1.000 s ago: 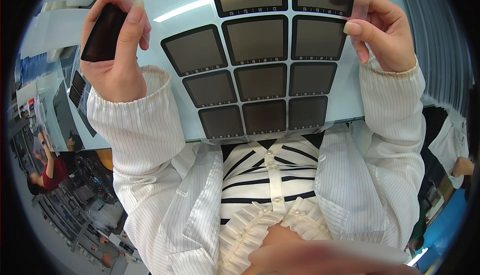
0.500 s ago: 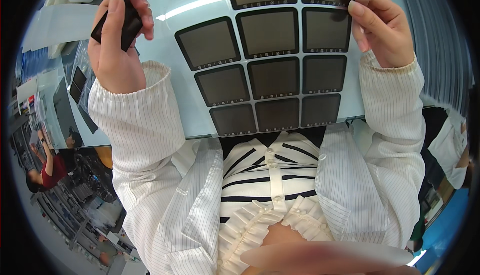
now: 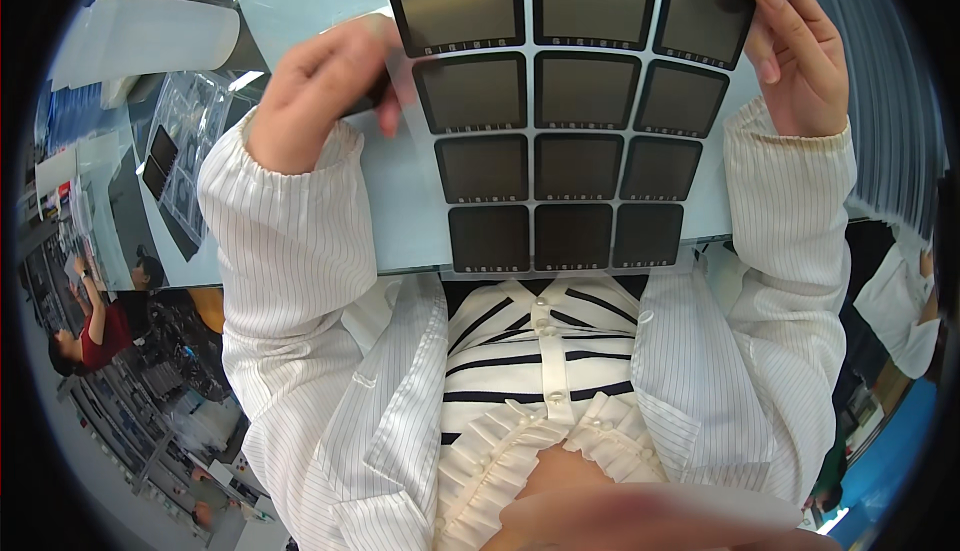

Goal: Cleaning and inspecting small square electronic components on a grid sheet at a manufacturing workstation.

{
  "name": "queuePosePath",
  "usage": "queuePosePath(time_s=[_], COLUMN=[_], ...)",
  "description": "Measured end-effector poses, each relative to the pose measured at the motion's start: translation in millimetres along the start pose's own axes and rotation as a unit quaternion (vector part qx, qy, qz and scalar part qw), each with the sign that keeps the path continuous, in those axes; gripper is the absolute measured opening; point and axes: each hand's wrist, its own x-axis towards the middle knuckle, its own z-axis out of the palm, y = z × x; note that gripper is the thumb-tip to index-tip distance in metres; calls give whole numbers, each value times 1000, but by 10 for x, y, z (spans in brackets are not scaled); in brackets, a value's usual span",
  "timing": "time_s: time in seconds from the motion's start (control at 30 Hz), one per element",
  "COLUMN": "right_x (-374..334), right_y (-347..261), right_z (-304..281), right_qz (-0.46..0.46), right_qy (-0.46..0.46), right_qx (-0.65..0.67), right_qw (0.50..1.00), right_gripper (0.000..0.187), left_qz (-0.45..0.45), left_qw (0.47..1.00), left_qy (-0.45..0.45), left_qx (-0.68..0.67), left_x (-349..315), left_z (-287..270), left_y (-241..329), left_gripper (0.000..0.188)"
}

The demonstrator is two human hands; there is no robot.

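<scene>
A clear sheet (image 3: 530, 96) carrying rows of dark, black-bordered rectangular panels stands tilted up in front of me. My right hand (image 3: 800, 56) pinches its upper right edge between thumb and fingers. At the sheet's upper left edge is my left hand (image 3: 325, 86), closed and slightly blurred, fingertips touching or very near that edge. Under its fingers shows part of a small black object (image 3: 372, 94); the rest is hidden, and its kind does not show.
Below the sheet lies a pale glass-topped table (image 3: 400, 216). Left of it are a clear plastic tray (image 3: 195, 111), dark panels (image 3: 158, 161) and a translucent curved sheet (image 3: 150, 41). Stacked sheets (image 3: 880, 101) stand at the right. A person in red (image 3: 100, 336) is at far left.
My left hand has come right and down to the sheet's left edge, still with the black object. The sheet has shifted and turned, showing more rows; my right hand moved slightly right with it.
</scene>
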Motion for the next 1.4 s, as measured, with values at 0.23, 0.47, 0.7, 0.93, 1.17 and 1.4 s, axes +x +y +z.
queuePosePath(time_s=[0.23,0.47,0.7,0.93,1.17,1.4], right_x=[4,25,6,-5,494,455], right_y=[0,-29,-48,-90,549,525], right_z=[-39,-3,-24,69,-46,8], right_qz=[-7,-4,-7,6,-173,-153], right_qy=[-9,-10,-28,-34,-399,-371], right_qx=[12,17,27,51,553,577], right_qw=[1000,1000,999,998,711,711], right_gripper=[15,15,16,17,18,20], left_qz=[-67,-50,-15,-54,-40,15], left_qw=[989,993,994,990,996,980], left_qy=[-68,-87,-82,-93,-24,-138], left_qx=[116,58,71,93,82,142], left_x=[52,27,3,-54,-27,8], left_z=[42,8,71,17,69,-1], left_y=[121,81,157,246,233,235], left_gripper=[26,19,29,20,19,19])
